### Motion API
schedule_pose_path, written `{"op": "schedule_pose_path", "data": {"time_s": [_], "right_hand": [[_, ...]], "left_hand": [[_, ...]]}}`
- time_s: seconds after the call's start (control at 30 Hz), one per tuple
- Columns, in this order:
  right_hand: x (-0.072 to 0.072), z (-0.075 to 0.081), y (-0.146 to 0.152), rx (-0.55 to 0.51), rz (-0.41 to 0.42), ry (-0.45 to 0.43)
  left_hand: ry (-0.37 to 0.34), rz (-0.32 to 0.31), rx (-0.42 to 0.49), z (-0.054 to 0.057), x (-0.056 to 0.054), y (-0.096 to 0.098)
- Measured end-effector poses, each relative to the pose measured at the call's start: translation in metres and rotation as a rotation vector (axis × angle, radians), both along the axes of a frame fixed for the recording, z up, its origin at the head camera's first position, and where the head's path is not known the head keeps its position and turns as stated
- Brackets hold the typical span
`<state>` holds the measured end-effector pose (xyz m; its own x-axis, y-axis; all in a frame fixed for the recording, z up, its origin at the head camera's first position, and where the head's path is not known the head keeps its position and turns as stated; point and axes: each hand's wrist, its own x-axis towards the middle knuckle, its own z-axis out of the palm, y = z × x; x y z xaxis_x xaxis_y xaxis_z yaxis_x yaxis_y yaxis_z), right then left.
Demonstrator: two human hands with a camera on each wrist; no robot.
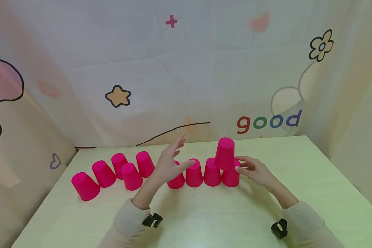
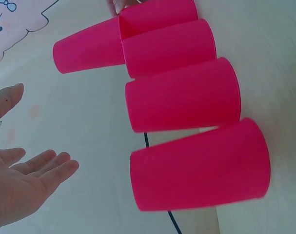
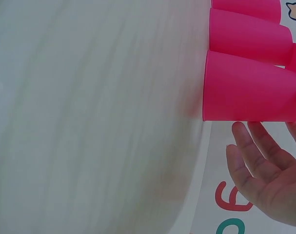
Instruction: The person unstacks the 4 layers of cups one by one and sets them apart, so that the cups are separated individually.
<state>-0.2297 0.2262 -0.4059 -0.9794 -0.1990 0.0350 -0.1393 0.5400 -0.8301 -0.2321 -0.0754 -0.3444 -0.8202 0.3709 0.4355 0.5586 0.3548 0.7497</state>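
Observation:
Several pink cups stand upside down in a row; the rightmost cup (image 1: 230, 178) and its neighbour (image 1: 212, 175) carry an upper cup (image 1: 225, 155) that straddles them. My right hand (image 1: 256, 172) is at the right side of the rightmost cup, fingers loosely bent and fingertips right at its wall. In the right wrist view those fingers (image 3: 265, 155) lie along the cup's side without wrapping round it. My left hand (image 1: 168, 166) hovers near the leftmost cup of the row (image 1: 175, 182), partly covering it in the head view. Its fingers are spread and hold nothing.
More inverted pink cups stand loosely grouped at the left of the pale table (image 1: 198, 217), among them a front-left cup (image 1: 86, 186) and one farther back (image 1: 145, 164). A printed curtain (image 1: 186, 82) hangs behind the table and along both sides.

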Motion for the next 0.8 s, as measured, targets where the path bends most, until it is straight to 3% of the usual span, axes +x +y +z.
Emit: {"op": "schedule_pose_path", "data": {"time_s": [0.27,0.8], "right_hand": [[0.001,0.002,-0.001,0.009,0.004,0.010],[0.002,0.003,-0.002,0.005,0.010,0.015]], "left_hand": [[-0.064,-0.024,0.041,-0.005,-0.008,0.019],[-0.133,-0.072,0.041,-0.010,-0.021,0.056]]}}
